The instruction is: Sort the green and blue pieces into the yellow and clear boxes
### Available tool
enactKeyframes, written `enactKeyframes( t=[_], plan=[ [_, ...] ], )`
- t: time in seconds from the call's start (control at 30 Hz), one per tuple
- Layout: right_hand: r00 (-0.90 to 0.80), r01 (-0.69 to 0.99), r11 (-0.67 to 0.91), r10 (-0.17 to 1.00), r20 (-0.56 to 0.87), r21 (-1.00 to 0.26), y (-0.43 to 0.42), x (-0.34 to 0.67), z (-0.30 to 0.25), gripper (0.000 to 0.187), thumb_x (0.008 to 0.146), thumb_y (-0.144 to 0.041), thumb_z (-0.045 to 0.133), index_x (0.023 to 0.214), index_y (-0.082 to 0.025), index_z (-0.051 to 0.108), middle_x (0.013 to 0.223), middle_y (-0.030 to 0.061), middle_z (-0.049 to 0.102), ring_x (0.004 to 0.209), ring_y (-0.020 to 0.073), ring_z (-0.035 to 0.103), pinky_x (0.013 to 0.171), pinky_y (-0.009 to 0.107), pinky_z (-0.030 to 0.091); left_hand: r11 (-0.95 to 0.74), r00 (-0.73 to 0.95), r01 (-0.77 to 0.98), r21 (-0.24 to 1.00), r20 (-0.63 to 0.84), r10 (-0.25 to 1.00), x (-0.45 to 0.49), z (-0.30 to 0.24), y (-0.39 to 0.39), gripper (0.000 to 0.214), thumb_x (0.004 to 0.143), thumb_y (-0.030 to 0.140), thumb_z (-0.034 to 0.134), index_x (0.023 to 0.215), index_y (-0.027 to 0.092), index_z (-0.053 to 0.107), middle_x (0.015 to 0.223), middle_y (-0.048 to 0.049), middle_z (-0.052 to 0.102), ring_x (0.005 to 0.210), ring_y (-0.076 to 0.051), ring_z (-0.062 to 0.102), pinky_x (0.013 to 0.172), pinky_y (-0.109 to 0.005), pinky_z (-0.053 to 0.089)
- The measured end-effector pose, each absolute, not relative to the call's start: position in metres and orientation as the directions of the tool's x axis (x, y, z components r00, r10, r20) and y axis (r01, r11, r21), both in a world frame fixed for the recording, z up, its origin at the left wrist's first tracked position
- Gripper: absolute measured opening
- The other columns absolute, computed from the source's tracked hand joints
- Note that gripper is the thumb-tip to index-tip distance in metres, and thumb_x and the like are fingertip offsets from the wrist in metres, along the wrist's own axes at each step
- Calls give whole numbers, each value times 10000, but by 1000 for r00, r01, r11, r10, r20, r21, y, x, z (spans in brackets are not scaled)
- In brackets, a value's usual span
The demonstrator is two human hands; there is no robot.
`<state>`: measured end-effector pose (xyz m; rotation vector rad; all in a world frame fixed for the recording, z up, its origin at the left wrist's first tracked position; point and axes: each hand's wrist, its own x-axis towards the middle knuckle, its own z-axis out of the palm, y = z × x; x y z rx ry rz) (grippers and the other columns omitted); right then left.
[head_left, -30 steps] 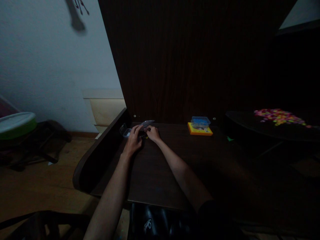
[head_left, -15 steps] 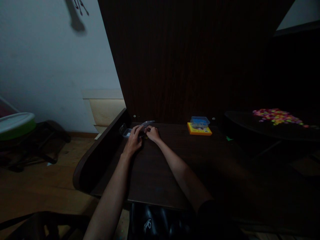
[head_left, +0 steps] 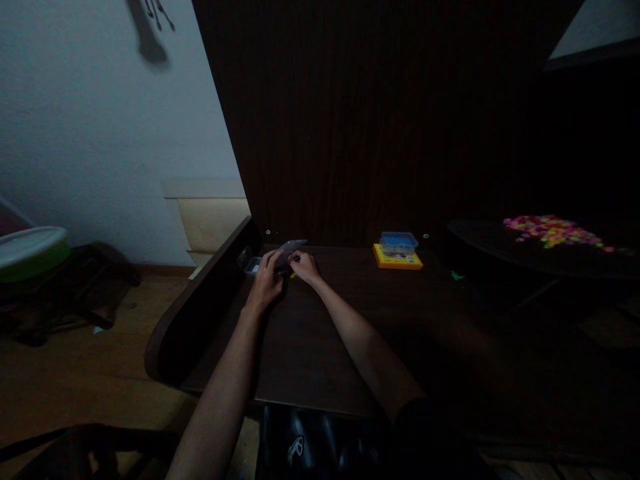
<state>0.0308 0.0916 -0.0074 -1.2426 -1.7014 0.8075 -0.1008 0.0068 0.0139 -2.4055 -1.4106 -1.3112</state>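
On a dark wooden desk [head_left: 320, 333], the left hand [head_left: 265, 283] clasps a clear box [head_left: 253, 265], steadying it, while the right hand [head_left: 304, 267] curls alongside, its grasp unclear.

Lid: I see the hinged lid [head_left: 293, 245] of the small clear plastic box [head_left: 254, 265] a shade lower and flatter than a second ago.
Right hand: the right hand [head_left: 304, 265] has crept slightly towards that lid, fingertips now at its edge.
Left hand: the left hand [head_left: 265, 279] has edged a touch forward along the box.
View: my picture has drifted; the flat yellow box [head_left: 397, 257] now sits slightly further left and higher in the frame.
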Motion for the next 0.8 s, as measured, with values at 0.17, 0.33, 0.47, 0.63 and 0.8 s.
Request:
enactKeyframes(
  t=[0.17, 0.33, 0.47, 0.63, 0.8],
  plan=[
    [-172, 430, 317, 948, 268, -845, 87, 30, -7, 207, 640, -279, 742, 783, -212, 608, 799, -4, 673, 831, 177, 648, 771, 285, 508, -574, 196, 740, 351, 704, 682, -102, 12, 9, 683, 754, 34, 490, 1400, 211, 361, 1335, -130, 451, 1277, -259, 459, 1089, -468, 409],
    [-206, 528, 352, 936, 286, -773, 87, 27, -9, 377, 573, -324, 778, 870, -218, 571, 885, 11, 624, 940, 200, 582, 833, 313, 471, -578, 200, 744, 334, 714, 670, -102, 11, 10, 627, 785, 40, 475, 1382, 206, 377, 1329, -135, 455, 1270, -256, 464, 1077, -457, 419],
    [-217, 517, 354, 935, 280, -779, 89, 26, -9, 336, 601, -311, 762, 854, -215, 562, 861, 11, 624, 925, 200, 578, 822, 311, 464, -584, 206, 742, 328, 719, 664, -102, 10, 11, 605, 801, 43, 465, 1379, 197, 378, 1318, -138, 459, 1260, -250, 470, 1070, -445, 426],
    [-225, 492, 362, 932, 286, -792, 89, 28, -8, 250, 659, -294, 726, 841, -215, 574, 863, 3, 648, 922, 188, 595, 832, 297, 467, -566, 182, 743, 357, 706, 684, -101, 11, 9, 647, 761, 27, 481, 1376, 199, 382, 1316, -131, 455, 1261, -254, 467, 1089, -455, 407],
    [-219, 486, 359, 933, 286, -797, 89, 28, -8, 224, 690, -307, 705, 852, -211, 585, 890, 16, 652, 933, 188, 597, 855, 307, 468, -561, 181, 744, 362, 699, 691, -101, 12, 8, 649, 757, 30, 489, 1374, 202, 383, 1323, -130, 448, 1270, -261, 458, 1095, -465, 400]
  ],
)
